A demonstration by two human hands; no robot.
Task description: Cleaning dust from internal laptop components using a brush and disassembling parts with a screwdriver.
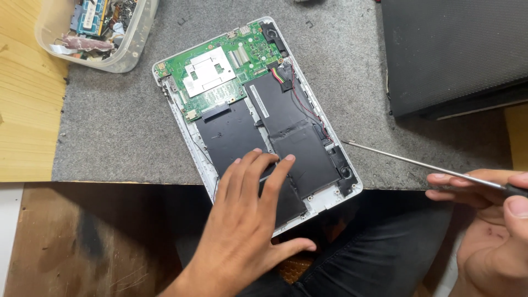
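Observation:
An opened white laptop base point(181, 124) lies tilted on a grey felt mat point(110, 126), its green circuit board point(220, 71) and black battery pack point(297, 137) exposed. My left hand point(247, 220) rests flat on the black cover at the laptop's near end, fingers spread, holding nothing. My right hand point(489, 231) at the lower right grips a long thin screwdriver point(407, 160). Its metal tip points at the laptop's right edge, just beside the battery, close to the red and black wires point(308, 104).
A clear plastic tub point(129, 52) with several circuit parts stands at the top left on the mat's corner. A black laptop lid or case point(451, 49) lies at the top right. Light wooden boards point(27, 110) lie left. My dark trouser leg point(379, 247) is below the mat's edge.

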